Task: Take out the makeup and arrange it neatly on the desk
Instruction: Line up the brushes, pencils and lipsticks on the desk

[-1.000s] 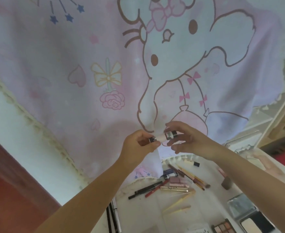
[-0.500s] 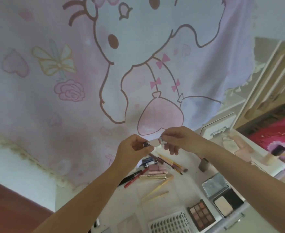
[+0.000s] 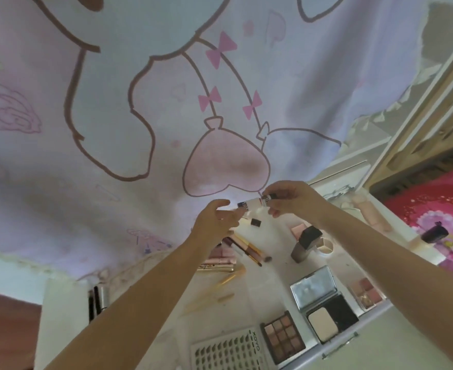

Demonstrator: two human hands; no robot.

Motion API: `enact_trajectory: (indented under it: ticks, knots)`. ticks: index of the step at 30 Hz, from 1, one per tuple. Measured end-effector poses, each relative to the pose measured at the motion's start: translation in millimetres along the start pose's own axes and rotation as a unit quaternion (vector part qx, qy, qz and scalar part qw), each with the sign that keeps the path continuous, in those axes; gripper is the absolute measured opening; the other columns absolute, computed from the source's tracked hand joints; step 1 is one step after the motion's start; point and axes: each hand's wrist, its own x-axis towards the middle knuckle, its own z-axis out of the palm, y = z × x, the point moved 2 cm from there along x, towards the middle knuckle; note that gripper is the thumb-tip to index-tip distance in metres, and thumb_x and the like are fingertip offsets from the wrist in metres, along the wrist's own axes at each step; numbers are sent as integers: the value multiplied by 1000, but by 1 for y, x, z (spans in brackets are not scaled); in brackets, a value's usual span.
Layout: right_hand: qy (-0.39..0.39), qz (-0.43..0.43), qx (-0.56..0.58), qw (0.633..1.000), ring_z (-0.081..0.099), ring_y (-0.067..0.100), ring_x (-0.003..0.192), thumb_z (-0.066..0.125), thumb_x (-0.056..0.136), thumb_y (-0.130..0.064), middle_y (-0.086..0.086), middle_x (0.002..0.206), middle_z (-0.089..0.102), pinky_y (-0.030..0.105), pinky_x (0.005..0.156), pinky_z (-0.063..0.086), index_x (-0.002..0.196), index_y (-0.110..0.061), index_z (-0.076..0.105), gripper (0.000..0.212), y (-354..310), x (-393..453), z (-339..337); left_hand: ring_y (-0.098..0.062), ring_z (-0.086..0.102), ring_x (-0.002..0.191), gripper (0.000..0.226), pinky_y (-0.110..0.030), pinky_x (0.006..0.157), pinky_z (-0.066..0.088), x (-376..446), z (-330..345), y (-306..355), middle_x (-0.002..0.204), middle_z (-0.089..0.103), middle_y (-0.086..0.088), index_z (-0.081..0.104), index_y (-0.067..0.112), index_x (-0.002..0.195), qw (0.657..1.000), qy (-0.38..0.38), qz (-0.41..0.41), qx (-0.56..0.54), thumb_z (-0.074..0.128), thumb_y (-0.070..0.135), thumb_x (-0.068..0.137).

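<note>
My right hand [image 3: 290, 198] pinches a small white tube [image 3: 254, 203] with a dark cap, held level above the back of the white desk [image 3: 269, 276]. Just left of the tube's other end, my left hand [image 3: 214, 220] hovers with thumb and fingers spread and relaxed. On the desk below lie brushes [image 3: 246, 249], pink lip tubes [image 3: 220, 257], an eyeshadow palette [image 3: 284, 336], an open powder compact [image 3: 326, 317] and a brown bottle [image 3: 306, 243]. A small black cap [image 3: 256, 222] lies under the tube.
A pink cartoon curtain [image 3: 166, 102] hangs right behind the desk. A false-lash tray [image 3: 228, 351] sits at the front edge, black pens [image 3: 97, 300] at the left, a small blush palette [image 3: 366, 293] at the right. A wooden bed frame [image 3: 433, 116] and red bedding stand to the right.
The view has tilted down, so more of the desk shows. My left hand has let go of the tube's end and opened; the right hand still holds the tube.
</note>
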Motion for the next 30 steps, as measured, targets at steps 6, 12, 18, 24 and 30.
enact_trajectory:
  ticks: [6, 12, 18, 24, 30]
  knots:
    - [39, 10, -393, 919, 57, 24, 97, 50, 87, -14, 9, 101, 65, 23, 74, 38, 100, -8, 62, 19, 53, 44, -15, -20, 53, 110, 32, -27, 89, 39, 22, 4, -54, 119, 58, -5, 53, 9, 119, 910, 0, 14, 415, 49, 23, 91]
    - [-47, 51, -520, 851, 52, 27, 106, 46, 87, -7, 14, 113, 55, 29, 83, 42, 106, -4, 53, 21, 92, 75, -1, -22, 50, 113, 27, -31, 89, 43, 30, 17, -88, 119, 56, -6, 54, 8, 114, 832, -37, 62, 549, 42, 18, 92]
    - [-67, 67, -574, 813, 53, 25, 111, 45, 90, -8, 11, 117, 57, 30, 89, 44, 116, -4, 51, 27, 107, 97, 0, -21, 45, 114, 30, -30, 93, 40, 34, 20, -101, 121, 53, -4, 50, 12, 118, 818, -47, 58, 570, 41, 21, 91]
    - [-68, 71, -608, 788, 56, 24, 108, 45, 89, -7, 8, 113, 60, 29, 82, 46, 116, -8, 51, 28, 108, 101, -2, -20, 42, 118, 34, -27, 92, 37, 39, 10, -103, 127, 50, -2, 46, 13, 125, 814, -29, 70, 576, 38, 23, 93]
    - [-19, 44, -664, 746, 53, 22, 89, 43, 86, -1, 2, 84, 52, 24, 67, 34, 87, -7, 54, 12, 85, 90, 25, -20, 42, 116, 29, -28, 91, 38, 41, 0, -105, 124, 50, -4, 46, 11, 118, 804, -4, 71, 591, 34, 20, 94]
